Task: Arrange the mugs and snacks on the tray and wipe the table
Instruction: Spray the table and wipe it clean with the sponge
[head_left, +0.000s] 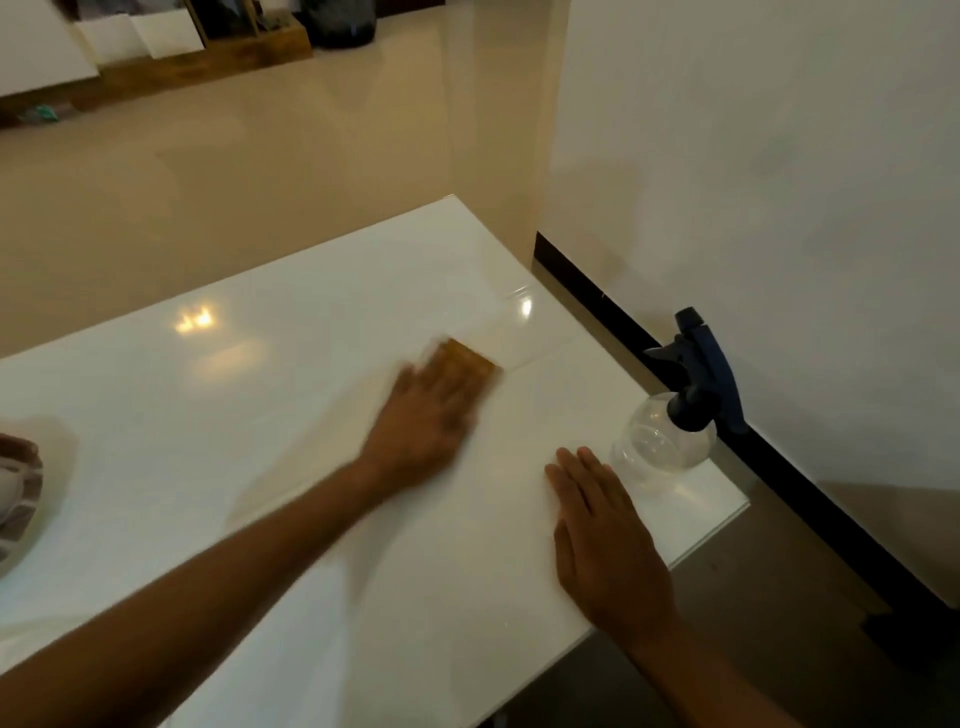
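While our left hand (431, 415) presses flat-fingered on the soft, light cloth (470, 364) toward the table's (208, 415) far edge, our right hand (602, 535) rests flat, fingers straight, near the right edge.

I'm in a home, in what looks like a living or dining room. Under my arms is a glossy white desk (218, 415) with ceiling lights glinting off its top. Past it runs a polished beige tiled floor (234, 171), wide and shiny as house floors are. A plain cream wall (753, 156) with a dark skirting board (613, 306) along its foot stands to my right. Far across the room sits low wooden furniture (208, 65), blurred, with pale boxes or panels (135, 36) leaning by it and a dark rounded vessel (340, 23) on the floor. A clear household spray bottle (675, 415) with a blue trigger stands at the desk's corner.
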